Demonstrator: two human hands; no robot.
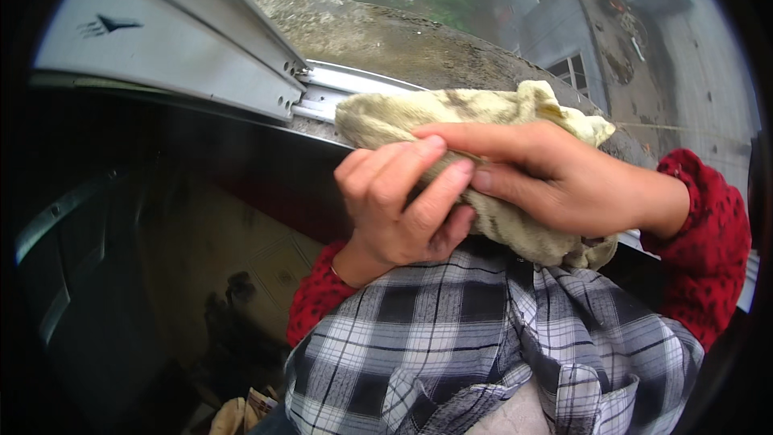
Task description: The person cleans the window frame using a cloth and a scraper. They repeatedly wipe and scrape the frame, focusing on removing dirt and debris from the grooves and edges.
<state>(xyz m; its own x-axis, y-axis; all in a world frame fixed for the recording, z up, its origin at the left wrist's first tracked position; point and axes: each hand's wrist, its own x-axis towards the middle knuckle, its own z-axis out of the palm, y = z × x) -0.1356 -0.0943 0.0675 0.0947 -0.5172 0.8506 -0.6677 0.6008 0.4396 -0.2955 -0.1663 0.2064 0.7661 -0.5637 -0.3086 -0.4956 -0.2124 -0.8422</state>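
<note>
A damp-looking, pale yellow cloth (483,105) with dark stains lies bunched over the window sill track (354,80). My left hand (403,205) is closed on its near left part, the fingers curled over the fabric. From the right, my right hand (555,173) grips the same cloth, its thumb and forefinger reaching to the left fingertips. Part of the cloth hangs down below my right hand, close to my plaid shirt. Whatever lies under the folds is hidden.
A white window sash frame (177,40) stands at the upper left beside the track. Beyond lies a rough concrete ledge (362,32), with a grey building (555,24) far below. Indoors at the lower left, a dim tiled floor (278,270) shows.
</note>
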